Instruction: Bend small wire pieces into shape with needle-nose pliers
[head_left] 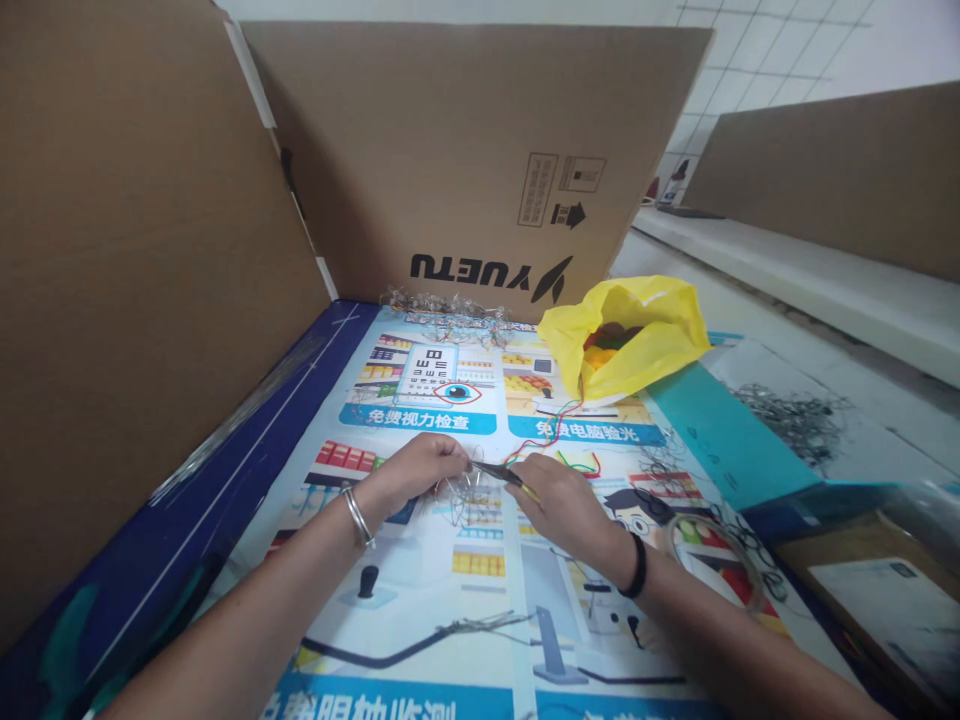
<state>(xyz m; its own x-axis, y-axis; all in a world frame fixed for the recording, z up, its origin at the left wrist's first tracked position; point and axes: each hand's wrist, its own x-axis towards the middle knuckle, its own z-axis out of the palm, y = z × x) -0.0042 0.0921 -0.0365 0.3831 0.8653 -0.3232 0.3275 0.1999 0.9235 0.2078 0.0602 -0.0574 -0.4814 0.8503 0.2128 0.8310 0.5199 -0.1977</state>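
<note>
Near the middle of the printed sheet, my left hand is closed in a pinch on thin silvery wire, whose fine loops hang below the fingertips. My right hand is wrapped round small pliers with dark jaws and a bit of yellow handle showing. The jaw tips meet the wire right at my left fingertips; whether they grip it I cannot tell. Red and green thread runs from a yellow bag down to beside my right hand. A bundle of straight wires lies nearer to me.
Cardboard panels stand at the back and left. Tangled wire pieces lie along the back. A roll of clear tape is by my right forearm, dark wire bits farther right. Green-handled scissors lie at lower left.
</note>
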